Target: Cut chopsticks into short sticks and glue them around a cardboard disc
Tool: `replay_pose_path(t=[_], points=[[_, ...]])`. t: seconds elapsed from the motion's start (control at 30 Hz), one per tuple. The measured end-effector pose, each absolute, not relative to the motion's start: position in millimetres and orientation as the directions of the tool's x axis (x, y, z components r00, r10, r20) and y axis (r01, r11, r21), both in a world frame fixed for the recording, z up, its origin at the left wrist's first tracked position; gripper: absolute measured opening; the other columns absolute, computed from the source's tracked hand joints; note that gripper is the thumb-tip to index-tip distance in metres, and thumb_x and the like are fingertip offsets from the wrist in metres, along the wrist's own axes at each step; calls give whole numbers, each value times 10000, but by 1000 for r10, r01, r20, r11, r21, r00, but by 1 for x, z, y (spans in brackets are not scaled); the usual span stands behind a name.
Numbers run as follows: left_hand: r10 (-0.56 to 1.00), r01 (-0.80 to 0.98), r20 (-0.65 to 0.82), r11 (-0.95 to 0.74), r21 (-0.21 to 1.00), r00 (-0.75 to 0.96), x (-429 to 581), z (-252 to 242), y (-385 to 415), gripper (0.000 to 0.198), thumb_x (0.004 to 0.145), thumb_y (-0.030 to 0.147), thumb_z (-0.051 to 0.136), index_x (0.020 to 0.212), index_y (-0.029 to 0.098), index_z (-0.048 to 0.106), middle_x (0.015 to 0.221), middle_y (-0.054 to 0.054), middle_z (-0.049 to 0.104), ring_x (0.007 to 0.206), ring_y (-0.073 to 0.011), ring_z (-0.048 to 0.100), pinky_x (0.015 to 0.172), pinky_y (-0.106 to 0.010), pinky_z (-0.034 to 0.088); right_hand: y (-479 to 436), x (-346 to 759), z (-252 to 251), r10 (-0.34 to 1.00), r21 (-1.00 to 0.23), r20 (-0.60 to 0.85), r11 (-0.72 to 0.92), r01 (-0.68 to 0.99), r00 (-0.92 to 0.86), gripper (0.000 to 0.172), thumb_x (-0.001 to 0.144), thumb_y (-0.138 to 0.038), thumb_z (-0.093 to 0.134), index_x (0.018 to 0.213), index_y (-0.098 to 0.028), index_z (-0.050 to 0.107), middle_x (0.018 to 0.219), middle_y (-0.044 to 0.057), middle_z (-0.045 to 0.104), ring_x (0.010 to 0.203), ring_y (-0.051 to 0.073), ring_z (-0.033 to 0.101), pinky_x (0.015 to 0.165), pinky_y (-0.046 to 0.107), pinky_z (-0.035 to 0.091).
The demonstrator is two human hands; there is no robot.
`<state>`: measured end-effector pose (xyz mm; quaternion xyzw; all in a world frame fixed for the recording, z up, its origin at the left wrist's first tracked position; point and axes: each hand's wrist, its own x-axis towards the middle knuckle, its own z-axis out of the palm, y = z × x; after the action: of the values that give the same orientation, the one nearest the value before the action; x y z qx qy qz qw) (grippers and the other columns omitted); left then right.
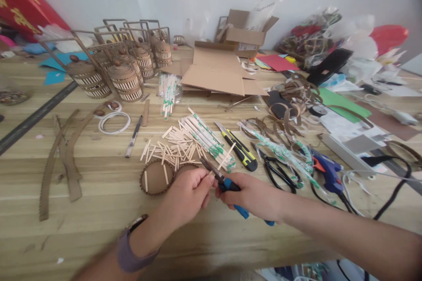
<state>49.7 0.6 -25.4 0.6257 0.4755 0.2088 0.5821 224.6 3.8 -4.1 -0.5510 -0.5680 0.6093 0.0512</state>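
Note:
My right hand (245, 193) is wrapped round the handles of blue-handled pliers (227, 183), whose dark jaws point up and left. A pale wooden stick (228, 154) slants up from beside the jaws. My left hand (194, 186) is closed, thumb and forefinger pinched by the jaws on what looks like the lower end of that stick; the fingers mostly hide it. Close by lies a heap of short cut sticks (176, 147). Two round cardboard trays sit left of the pliers: one tray (154, 189) holds a few sticks, the other (186, 167) is partly behind my left hand.
A yellow-black utility knife (242, 151), black-handled cutters (277, 171) and a blue glue gun (328, 171) lie to the right. Wrapped chopsticks (206, 134) lie beyond the heap. Lidded baskets (125, 81) stand back left near flattened cardboard (214, 72). Cardboard strips (67, 162) lie left.

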Motion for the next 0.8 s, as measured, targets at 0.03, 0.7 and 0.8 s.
replay_pose_path(t=[0.03,0.7,0.8], points=[[842,352,-285,123,928,458,50,-25,0,333,920,406,369,686,204,494,473,67,453,464,-114,416,518,-229,337,4,224,-5,691,-741,-611,-327,587,-386,22,746,-189,496,726,-198,498,583,-51,465,550,106,424,507,223,346],[963,259,-217,172,950,156,36,-21,11,348,897,514,391,817,205,532,504,64,515,395,-99,389,400,-201,279,19,238,5,947,-685,-103,153,712,-303,145,872,-305,484,785,-212,552,700,12,597,658,176,563,600,288,453],[947,410,-218,106,906,236,40,-21,9,355,922,478,351,745,212,506,524,41,561,416,-116,458,448,-222,341,24,232,-1,870,-572,343,492,656,-353,57,875,-219,502,919,-213,537,1056,111,631,992,240,598,824,369,486]])
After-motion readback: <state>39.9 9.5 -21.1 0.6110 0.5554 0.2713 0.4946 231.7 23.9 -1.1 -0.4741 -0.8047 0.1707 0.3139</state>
